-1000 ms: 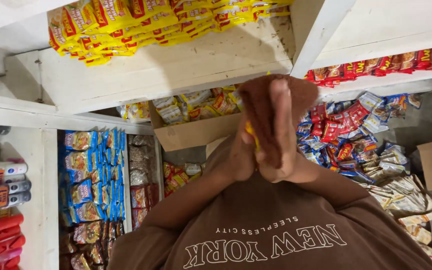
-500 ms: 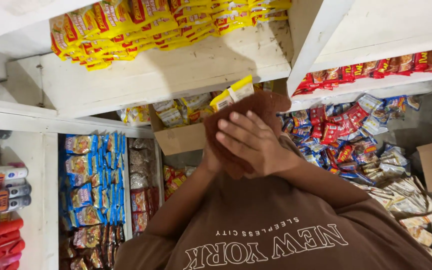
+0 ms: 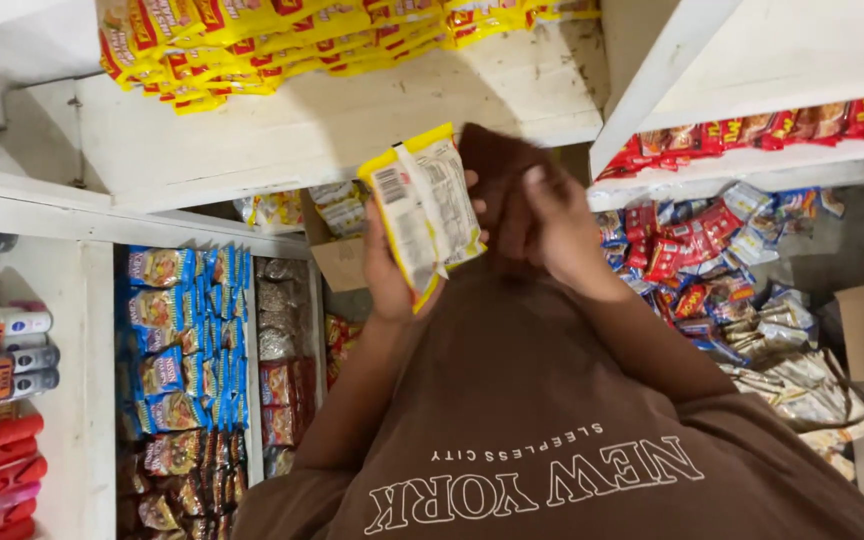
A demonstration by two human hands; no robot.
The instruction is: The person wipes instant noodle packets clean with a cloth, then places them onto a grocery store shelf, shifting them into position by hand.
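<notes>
My left hand [image 3: 384, 275] grips a couple of yellow-and-white snack packets [image 3: 424, 215] and holds them up in front of the white shelf edge. Their backs face me. My right hand [image 3: 564, 238] is just to the right of them, its fingers closed on a bunched-up fold of my brown printed shirt [image 3: 497, 185], which is pulled up toward the shelves. Whether anything lies inside the fold is hidden. The rest of the shirt [image 3: 552, 420] fills the lower part of the head view.
A white shelf [image 3: 332, 120] above carries rows of yellow packets [image 3: 252, 40]. Red packets [image 3: 752, 135] line the shelf at right, with a heap of mixed packets [image 3: 742, 270] below. Blue and orange snack bags [image 3: 177, 340] fill the left bay. Bottles [image 3: 2, 360] stand at far left.
My hands were together around the bunched shirt. The left hand has since come away to the left and upward with yellow packets, while the right hand stays on the fabric.
</notes>
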